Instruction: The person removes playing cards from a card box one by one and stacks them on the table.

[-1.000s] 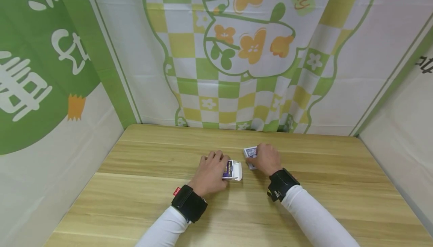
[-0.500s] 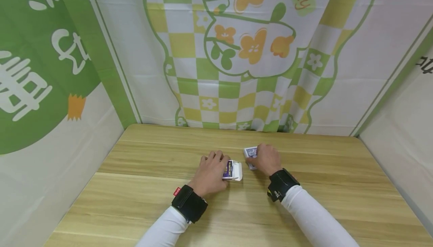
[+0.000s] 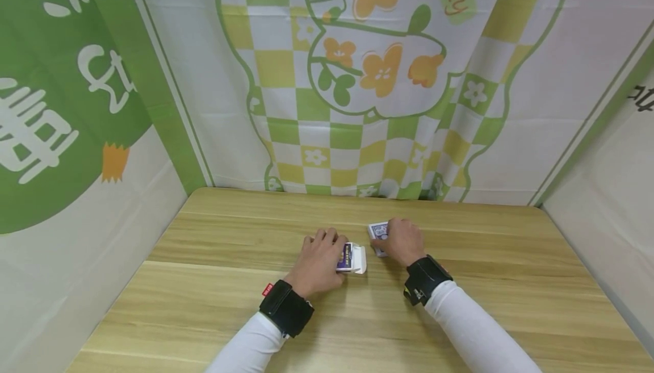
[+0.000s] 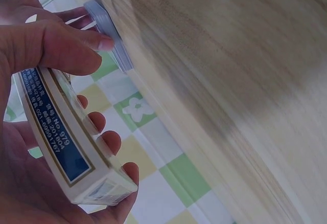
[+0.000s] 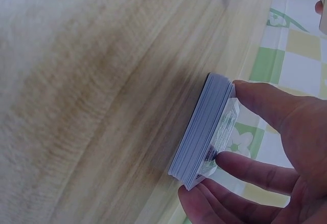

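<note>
My left hand (image 3: 318, 262) grips a dark blue and white playing card box (image 3: 345, 257), thumb on one side and fingers curled round the other. The box's white end flap (image 3: 360, 259) stands open toward the right. Blue panels with printed text and numbers show on the card box (image 4: 59, 127) in the left wrist view. To its right, my right hand (image 3: 403, 241) holds a deck of playing cards (image 3: 379, 231) with blue patterned backs, thumb and fingers at its edges. The right wrist view shows the deck (image 5: 202, 127) as a thick stack close against the tabletop, the index finger on its face.
Both hands are over a wooden table (image 3: 230, 305). Behind its far edge hangs a green and white checked curtain (image 3: 347, 151) with orange flowers. More printed cloth (image 3: 61, 106) encloses the left side, and pale cloth (image 3: 608, 180) the right.
</note>
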The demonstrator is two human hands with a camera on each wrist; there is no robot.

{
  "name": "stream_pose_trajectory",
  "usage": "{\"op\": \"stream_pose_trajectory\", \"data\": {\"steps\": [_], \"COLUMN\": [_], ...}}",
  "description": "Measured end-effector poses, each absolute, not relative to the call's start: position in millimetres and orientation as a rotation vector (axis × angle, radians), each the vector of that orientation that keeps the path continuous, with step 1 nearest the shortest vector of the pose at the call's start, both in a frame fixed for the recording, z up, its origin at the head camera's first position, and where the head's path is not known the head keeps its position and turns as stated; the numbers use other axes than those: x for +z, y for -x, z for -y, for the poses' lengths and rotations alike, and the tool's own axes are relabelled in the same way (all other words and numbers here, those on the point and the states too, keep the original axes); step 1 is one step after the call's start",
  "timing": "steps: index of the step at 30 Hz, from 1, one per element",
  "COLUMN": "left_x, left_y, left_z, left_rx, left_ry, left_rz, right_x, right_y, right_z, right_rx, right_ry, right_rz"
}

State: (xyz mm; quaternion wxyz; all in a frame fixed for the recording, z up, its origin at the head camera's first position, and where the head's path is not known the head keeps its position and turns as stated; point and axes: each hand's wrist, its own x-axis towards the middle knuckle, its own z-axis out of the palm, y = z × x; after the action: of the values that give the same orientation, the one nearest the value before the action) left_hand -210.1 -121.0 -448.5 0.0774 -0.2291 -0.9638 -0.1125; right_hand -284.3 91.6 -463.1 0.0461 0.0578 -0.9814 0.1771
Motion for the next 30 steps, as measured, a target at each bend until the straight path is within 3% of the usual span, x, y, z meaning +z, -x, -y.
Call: {"op": "stream_pose_trajectory", "data": {"steps": [20, 30], "left_x": [-452.1, -448.6], "left_y": [209.6, 212.0], "left_z": [119.2, 120.6], "left_rx": [-0.343, -0.339], "left_ry": [0.693, 0.685], "left_rz": [2.890, 2.864], "right_x": [-458.4, -423.0], "right_y": [276.5, 242.8], "right_z": [-93.7, -85.9], "right_rx": [0.591, 1.465], "right_ry": [-0.187, -0.631], "right_rz": [2.969, 2.785]}}
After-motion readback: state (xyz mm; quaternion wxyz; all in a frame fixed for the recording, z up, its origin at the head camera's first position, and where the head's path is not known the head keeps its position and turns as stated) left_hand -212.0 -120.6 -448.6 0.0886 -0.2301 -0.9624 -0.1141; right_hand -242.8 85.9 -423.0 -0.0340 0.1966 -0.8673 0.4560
